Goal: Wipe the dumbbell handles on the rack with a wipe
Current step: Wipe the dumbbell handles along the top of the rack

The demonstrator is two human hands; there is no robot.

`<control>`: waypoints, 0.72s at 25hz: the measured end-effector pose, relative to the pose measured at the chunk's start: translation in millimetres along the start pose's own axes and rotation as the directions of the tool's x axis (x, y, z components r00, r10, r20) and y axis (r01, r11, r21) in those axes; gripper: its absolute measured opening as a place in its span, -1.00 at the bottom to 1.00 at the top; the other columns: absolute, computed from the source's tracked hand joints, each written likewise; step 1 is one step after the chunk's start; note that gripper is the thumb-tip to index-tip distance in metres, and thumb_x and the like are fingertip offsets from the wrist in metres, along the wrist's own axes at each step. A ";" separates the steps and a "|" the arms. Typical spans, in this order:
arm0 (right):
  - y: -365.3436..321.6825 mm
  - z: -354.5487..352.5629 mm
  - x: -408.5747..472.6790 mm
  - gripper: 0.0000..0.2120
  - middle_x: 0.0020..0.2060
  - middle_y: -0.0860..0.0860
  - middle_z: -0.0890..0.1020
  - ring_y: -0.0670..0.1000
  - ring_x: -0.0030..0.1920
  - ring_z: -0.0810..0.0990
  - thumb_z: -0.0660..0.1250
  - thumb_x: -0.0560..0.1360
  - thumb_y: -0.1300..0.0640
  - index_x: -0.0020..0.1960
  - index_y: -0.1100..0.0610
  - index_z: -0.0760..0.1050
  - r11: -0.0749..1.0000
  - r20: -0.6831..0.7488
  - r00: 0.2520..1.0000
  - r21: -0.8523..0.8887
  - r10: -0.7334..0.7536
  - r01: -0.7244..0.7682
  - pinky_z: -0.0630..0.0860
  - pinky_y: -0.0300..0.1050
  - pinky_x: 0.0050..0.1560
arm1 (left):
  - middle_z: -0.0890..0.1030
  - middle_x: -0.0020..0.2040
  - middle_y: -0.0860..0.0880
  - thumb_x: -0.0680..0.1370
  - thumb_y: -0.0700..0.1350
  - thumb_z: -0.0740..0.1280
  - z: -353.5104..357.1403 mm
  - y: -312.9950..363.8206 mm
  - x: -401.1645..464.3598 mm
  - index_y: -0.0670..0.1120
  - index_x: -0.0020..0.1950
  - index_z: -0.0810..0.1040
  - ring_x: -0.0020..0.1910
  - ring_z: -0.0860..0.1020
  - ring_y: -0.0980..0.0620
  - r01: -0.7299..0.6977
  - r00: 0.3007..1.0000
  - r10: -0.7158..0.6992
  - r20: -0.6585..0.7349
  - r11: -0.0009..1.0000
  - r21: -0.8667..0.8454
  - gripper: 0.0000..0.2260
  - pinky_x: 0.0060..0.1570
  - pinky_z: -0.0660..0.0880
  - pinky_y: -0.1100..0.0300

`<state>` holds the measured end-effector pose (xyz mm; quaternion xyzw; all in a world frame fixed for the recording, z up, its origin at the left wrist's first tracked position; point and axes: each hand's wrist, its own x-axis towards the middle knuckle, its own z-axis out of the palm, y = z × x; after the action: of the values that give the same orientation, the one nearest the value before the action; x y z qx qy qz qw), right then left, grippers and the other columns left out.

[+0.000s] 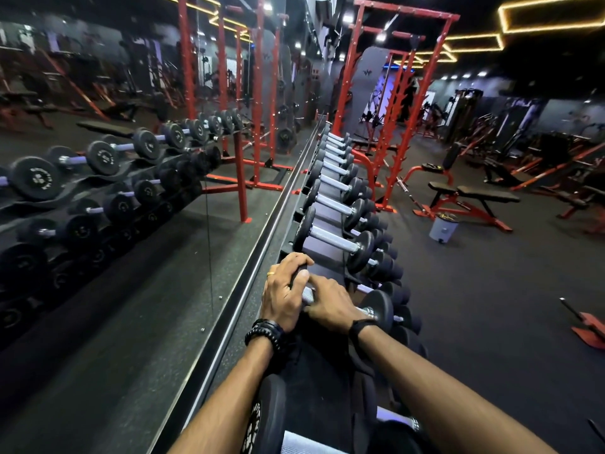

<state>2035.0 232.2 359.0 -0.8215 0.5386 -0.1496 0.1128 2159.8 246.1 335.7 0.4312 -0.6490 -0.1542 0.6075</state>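
Note:
A long dumbbell rack point(322, 211) runs away from me along a mirror wall, holding several black dumbbells with silver handles. My left hand point(286, 294) grips the rear black weight head of the near dumbbell point(376, 308). My right hand point(330, 308) is closed around that dumbbell's silver handle, covering most of it. No wipe shows; anything under my right palm is hidden. The dumbbell beyond point(334, 239) lies untouched with its handle bare.
A large mirror point(114, 191) on the left reflects the rack. Red power racks point(402, 109) stand past the rack's far end. A red adjustable bench point(468, 198) and a small grey bin point(443, 228) sit on the dark floor to the right.

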 end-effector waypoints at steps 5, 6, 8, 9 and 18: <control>10.6 -0.6 -9.5 -0.59 0.07 0.06 0.52 0.17 0.13 0.49 0.32 0.44 0.00 0.26 0.05 0.39 0.979 0.005 0.996 -0.186 -0.085 0.085 0.34 0.05 0.02 | 0.57 0.08 0.15 0.57 0.03 0.12 -1.5 0.8 -0.5 -0.04 0.07 0.56 0.06 0.53 0.14 -0.012 1.000 0.012 0.003 1.000 -0.002 -0.72 0.18 0.39 0.00; 24.7 -5.7 -19.2 -0.58 0.06 0.05 0.52 0.15 0.13 0.49 0.32 0.43 -0.01 0.26 0.05 0.40 0.960 0.008 0.996 -0.269 -0.085 0.084 0.30 0.03 0.03 | 0.57 0.07 0.16 0.57 0.04 0.12 -1.6 1.7 -0.6 -0.04 0.07 0.57 0.05 0.53 0.16 -0.013 1.000 0.013 -0.002 1.000 0.000 -0.72 0.18 0.38 0.01; 52.5 -15.3 -38.6 -0.65 -0.03 0.01 0.53 0.12 0.06 0.52 0.33 0.39 -0.02 0.14 0.05 0.45 0.905 -0.042 0.989 -0.409 -0.144 0.114 0.24 0.04 0.11 | 0.57 0.07 0.16 0.57 0.03 0.13 -1.5 2.3 -0.5 -0.03 0.07 0.57 0.05 0.52 0.16 -0.019 1.000 0.019 -0.017 1.000 -0.003 -0.73 0.17 0.38 0.02; 60.8 -18.1 -44.4 -0.71 -0.11 -0.01 0.53 0.11 -0.01 0.54 0.35 0.36 -0.02 0.05 0.03 0.46 0.880 -0.091 0.976 -0.457 -0.196 0.134 0.21 0.08 0.13 | 0.57 0.06 0.16 0.57 0.02 0.13 -1.6 2.2 0.3 -0.02 0.07 0.56 0.04 0.53 0.14 -0.019 1.000 0.019 -0.021 1.000 -0.006 -0.74 0.17 0.39 0.00; 3.0 -12.7 -27.1 -0.80 -0.26 0.05 0.49 0.11 -0.28 0.49 0.39 0.32 0.08 -0.13 0.12 0.44 0.890 -0.218 0.905 -0.368 -0.365 0.270 0.30 -0.04 -0.31 | 0.57 0.08 0.17 0.57 0.04 0.11 -0.9 -2.7 0.5 0.01 0.09 0.56 0.05 0.53 0.09 -0.002 1.000 0.002 0.007 1.000 0.019 -0.73 0.17 0.39 0.05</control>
<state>2017.7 255.6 366.4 -0.8764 0.4233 -0.1891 -0.1300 2161.6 244.5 334.3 0.4359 -0.6529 -0.1490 0.6013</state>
